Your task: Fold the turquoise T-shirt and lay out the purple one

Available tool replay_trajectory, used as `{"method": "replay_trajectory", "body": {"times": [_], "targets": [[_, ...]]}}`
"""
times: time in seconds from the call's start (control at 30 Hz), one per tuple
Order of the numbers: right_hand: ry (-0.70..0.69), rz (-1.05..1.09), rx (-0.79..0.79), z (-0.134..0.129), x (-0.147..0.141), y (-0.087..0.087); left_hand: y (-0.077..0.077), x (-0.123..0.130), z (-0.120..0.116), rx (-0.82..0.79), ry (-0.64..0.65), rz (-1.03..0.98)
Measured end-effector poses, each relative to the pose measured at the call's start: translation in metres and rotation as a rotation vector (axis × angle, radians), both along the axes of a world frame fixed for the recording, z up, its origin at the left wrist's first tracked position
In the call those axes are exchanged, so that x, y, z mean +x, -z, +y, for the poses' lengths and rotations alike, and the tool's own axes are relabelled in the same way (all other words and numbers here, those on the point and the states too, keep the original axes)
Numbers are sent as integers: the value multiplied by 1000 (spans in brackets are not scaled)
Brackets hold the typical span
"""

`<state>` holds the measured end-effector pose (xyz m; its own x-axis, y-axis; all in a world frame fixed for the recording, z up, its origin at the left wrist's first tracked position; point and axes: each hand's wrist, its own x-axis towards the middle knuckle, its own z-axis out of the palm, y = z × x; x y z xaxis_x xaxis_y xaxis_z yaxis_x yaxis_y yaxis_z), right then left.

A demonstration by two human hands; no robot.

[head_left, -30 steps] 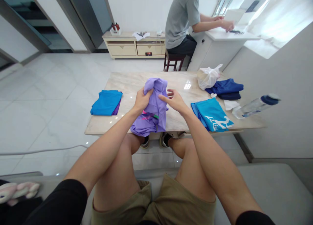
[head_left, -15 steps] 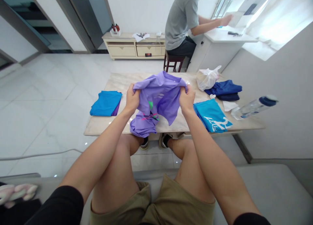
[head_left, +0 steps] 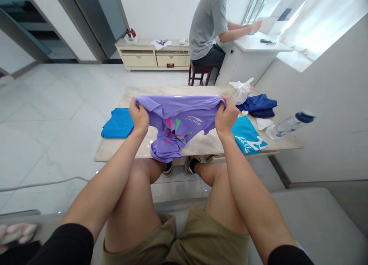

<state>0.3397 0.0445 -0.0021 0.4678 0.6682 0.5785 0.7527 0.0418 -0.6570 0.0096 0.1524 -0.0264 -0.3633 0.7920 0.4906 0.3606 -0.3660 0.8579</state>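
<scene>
At the near edge of the marble table (head_left: pixel 112 152), the person is holding up a lilac T-shirt (head_left: pixel 178 123) by its far edge, stretching the cloth taut between both hands. The left hand (head_left: pixel 139 115) is closed in a tight pinch on the far-left corner, and the right hand (head_left: pixel 225 117) is gripping the far-right corner in the same way. The shirt's printed front is facing up, while its lower part is hanging bunched and resting on the near table edge, above the person's knees.

Progress is showing in the table's contents: a blue garment (head_left: pixel 116 124) is lying in a flat stack just left of the shirt, and a navy garment (head_left: pixel 257 105) is lying folded at the far right. A teal shirt (head_left: pixel 245 135) is lying flat at the right, beside a white cloth (head_left: pixel 263 123) and a water bottle (head_left: pixel 290 125). A plastic bag (head_left: pixel 240 90) is sitting at the far-right corner. The lilac T-shirt is remaining open and unfolded.
</scene>
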Motion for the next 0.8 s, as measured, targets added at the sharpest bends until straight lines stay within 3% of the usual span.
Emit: {"method": "replay_trajectory", "body": {"times": [0.13, 0.3, 0.4, 0.5, 0.6, 0.7, 0.8], "targets": [[-48, -81, -114, -2, -7, 2, 0, -5, -3, -3, -14, 29], [-445, -231, -345, -14, -13, -9, -9, -28, -22, -38, 26, 46], [-615, -307, -443, -31, -10, -30, -31, -58, -47, -37, 78, 245], [-682, -399, -503, -44, -3, -66, -69, -91, -74, -68, 152, 488], [-657, -533, -490, -50, 3, -118, -118, -116, -93, -109, 123, 672], [-545, -568, -327, -57, 2, -178, -166, -134, -104, -37, 103, 784], [-361, -508, -121, -69, -8, -225, -201, -151, -112, 82, 68, 690]]}}
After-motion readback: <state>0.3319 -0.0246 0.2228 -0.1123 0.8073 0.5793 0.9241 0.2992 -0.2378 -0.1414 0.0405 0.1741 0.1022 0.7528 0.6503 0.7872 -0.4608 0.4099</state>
